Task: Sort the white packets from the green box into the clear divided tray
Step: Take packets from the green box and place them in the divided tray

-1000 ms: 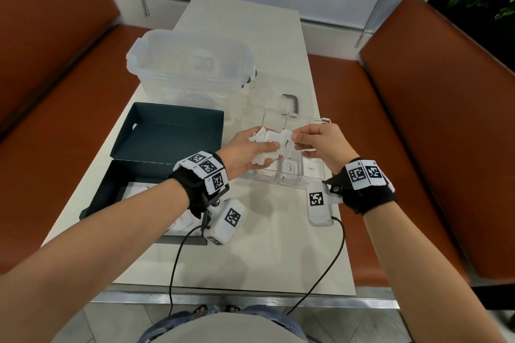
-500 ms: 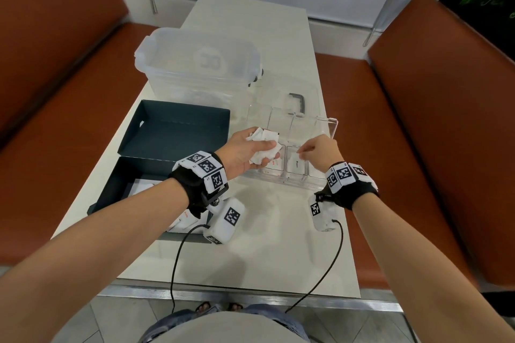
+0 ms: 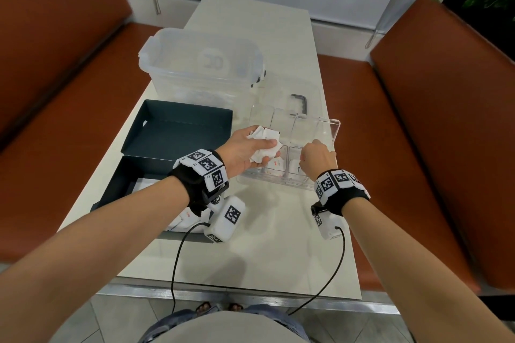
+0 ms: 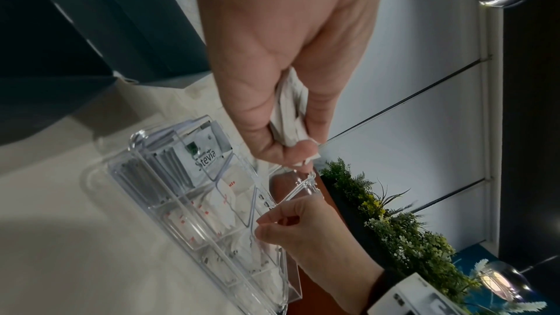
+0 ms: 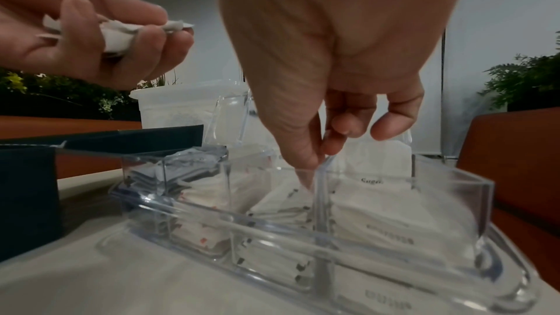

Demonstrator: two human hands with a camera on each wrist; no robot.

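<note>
A pale stone-look table [image 3: 259, 245] is standing between two rust-brown upholstered benches [image 3: 446, 125], and on it the clear divided acrylic tray [image 3: 335, 133] is serving as the hub of the work. Just left of the tray the dark green cardboard box [image 3: 172, 133] is lying open, a few white packets [image 3: 181, 221] showing in its near half under the left wrist. Beyond the tray a frosted plastic lidded tub [image 3: 200, 64] is sitting.

The left hand [image 3: 245, 152] is hovering over the tray's left edge, fingers curled round a crumpled bunch of white paper sachets [image 3: 264, 138] — the supply being fed across. The right hand [image 5: 327, 85] is reaching down into the tray, thumb and forefinger pinched together at a divider between the middle and right compartments; whether a sachet is caught between them I cannot tell. The compartments are already holding stacked sachets.

This looks like the placing step, mid-task. Next the right hand probably needs to go back to the left-hand bunch, peel off one sachet and match it to its compartment — gently, since the paper creases easily.
</note>
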